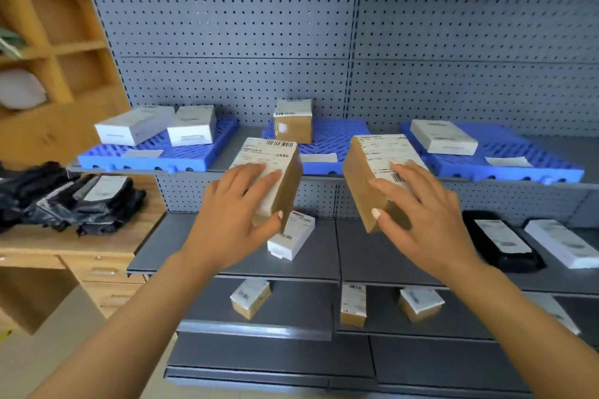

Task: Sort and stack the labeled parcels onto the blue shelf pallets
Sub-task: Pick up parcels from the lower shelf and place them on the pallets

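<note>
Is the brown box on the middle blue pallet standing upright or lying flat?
Upright: the brown box sits squarely on the middle pallet, label wrapped over its top edge.

Your left hand [231, 220] grips a brown cardboard parcel with a white label [275, 168]. Your right hand [421, 220] grips a second brown labelled parcel [369, 181]. Both parcels are tilted, in front of the grey metal shelf [248, 134]. On that shelf, the left blue plastic pallet [181, 157] bears two white boxes [134, 125]. The middle blue pallet [337, 133] bears a small brown taped box [293, 121], and the right blue pallet [525, 155] a flat white box [442, 136].
</note>
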### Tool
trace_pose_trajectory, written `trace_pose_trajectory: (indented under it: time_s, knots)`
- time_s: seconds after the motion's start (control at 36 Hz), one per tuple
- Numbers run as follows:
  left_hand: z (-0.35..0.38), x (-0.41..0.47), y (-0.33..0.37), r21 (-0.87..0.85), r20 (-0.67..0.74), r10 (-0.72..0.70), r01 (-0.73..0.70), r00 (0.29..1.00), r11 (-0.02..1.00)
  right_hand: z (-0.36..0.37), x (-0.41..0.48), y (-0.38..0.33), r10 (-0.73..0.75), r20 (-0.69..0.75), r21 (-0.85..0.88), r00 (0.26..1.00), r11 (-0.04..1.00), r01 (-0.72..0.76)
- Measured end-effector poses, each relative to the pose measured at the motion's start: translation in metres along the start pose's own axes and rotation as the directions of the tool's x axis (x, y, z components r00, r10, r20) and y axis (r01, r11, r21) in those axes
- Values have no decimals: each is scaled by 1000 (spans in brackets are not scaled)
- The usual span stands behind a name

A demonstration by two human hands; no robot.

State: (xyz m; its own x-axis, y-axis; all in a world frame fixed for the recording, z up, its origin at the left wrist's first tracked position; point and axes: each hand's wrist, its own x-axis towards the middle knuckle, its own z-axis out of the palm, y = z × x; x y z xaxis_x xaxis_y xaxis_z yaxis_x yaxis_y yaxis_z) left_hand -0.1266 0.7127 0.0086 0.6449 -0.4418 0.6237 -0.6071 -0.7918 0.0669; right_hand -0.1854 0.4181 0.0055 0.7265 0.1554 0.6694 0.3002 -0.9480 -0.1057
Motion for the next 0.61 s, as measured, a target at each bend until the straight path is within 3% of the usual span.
trace_pose_trajectory:
  time_s: [0.36, 0.61]
  knots:
    - [25, 93, -25, 80, -93, -5, 13, 996, 997, 42, 113, 57, -35, -63, -15, 997, 999, 34]
    - [47, 156, -42, 90, -138, -79, 92, 987, 992, 94, 177, 108, -47, 73, -35, 996, 998, 50]
